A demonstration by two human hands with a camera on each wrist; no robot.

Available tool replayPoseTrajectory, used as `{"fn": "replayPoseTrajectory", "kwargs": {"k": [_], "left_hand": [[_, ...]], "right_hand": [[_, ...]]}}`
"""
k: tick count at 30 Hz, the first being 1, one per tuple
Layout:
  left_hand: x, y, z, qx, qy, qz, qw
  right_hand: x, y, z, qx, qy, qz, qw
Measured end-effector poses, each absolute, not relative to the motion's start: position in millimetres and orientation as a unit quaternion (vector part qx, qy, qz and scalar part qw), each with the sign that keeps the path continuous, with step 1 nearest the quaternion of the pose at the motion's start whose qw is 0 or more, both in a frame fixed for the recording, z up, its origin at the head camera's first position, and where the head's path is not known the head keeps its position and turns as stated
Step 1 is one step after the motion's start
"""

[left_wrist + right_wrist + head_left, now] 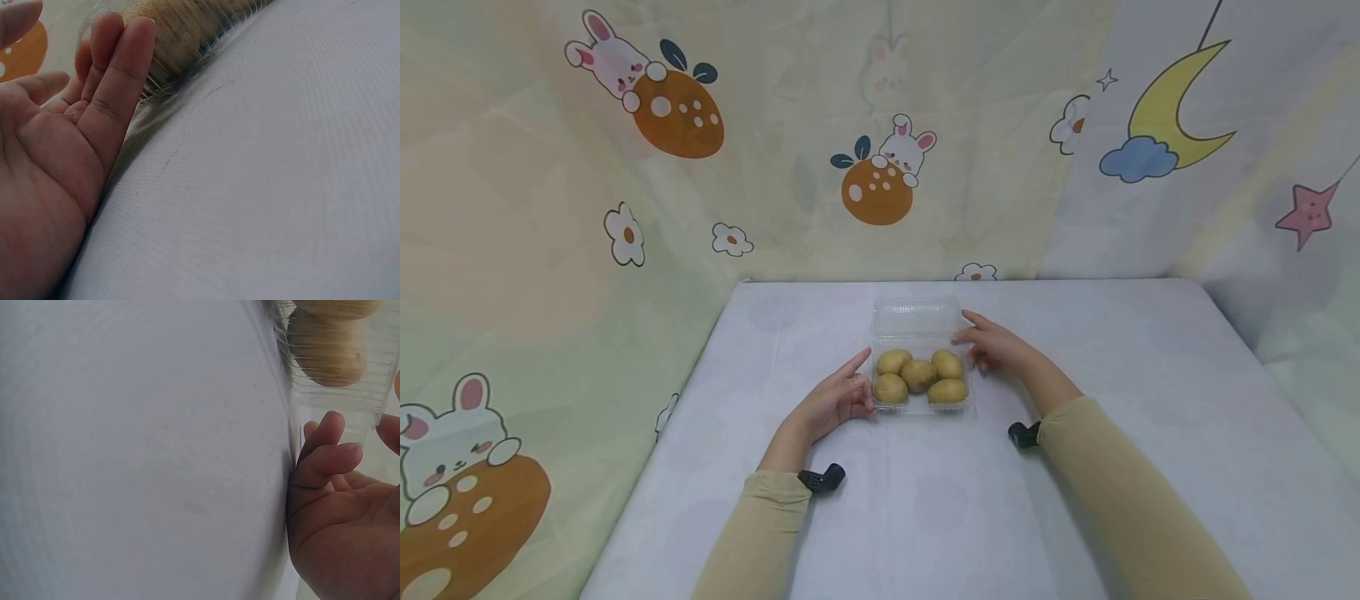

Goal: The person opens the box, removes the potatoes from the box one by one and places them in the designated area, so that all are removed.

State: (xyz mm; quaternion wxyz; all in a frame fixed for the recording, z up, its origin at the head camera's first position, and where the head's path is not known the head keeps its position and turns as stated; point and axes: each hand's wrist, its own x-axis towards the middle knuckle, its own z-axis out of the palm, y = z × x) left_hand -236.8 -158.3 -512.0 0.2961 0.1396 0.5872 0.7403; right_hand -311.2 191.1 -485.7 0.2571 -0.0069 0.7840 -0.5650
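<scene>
I judge this as positioning the box (917, 409) of potatoes (919, 376), far-centre on the worktop (895, 517), my left hand (831, 402) and right hand (1002, 347) loosely spread beside it, gripping nothing; the next move probably calls for even, gentle contact.

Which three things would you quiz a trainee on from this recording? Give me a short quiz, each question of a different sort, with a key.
1. Count: how many potatoes lie in the clear container?
2. True or false: the lid is closed over the potatoes.
3. Compare: which is nearer the lid, the left hand or the right hand?

Key:
1. Five.
2. False; the lid is open, beyond the potatoes as the person sees it.
3. The right hand; its fingers are by the lid's right edge.
</scene>
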Motion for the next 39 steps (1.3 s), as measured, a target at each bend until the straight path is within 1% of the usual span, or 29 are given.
{"fn": "replayPoseTrajectory", "kwargs": {"k": [4, 11, 17, 23, 31, 39], "left_hand": [[-236.9, -158.2, -512.2, 0.142, 0.588, 0.739, 0.298], [-237.0, -158.6, -511.6, 0.142, 0.588, 0.739, 0.297], [-237.1, -158.3, -511.7, 0.14, 0.588, 0.74, 0.295], [-236.8, -157.4, -511.3, 0.136, 0.59, 0.739, 0.295], [-236.3, -158.1, -511.5, 0.145, 0.587, 0.74, 0.295], [-236.4, -158.5, -511.8, 0.143, 0.582, 0.743, 0.296]], "right_hand": [[-311.8, 194.6, -482.6, -0.001, 0.792, -0.558, 0.247], [-310.9, 201.8, -464.5, 0.002, 0.812, -0.549, 0.197], [-309.0, 201.9, -445.2, -0.048, 0.801, -0.567, 0.186], [-302.9, 192.0, -429.6, -0.111, 0.81, -0.533, 0.219], [-295.6, 178.9, -423.1, -0.189, 0.825, -0.456, 0.274], [-288.6, 167.0, -416.4, -0.231, 0.82, -0.415, 0.32]]}}
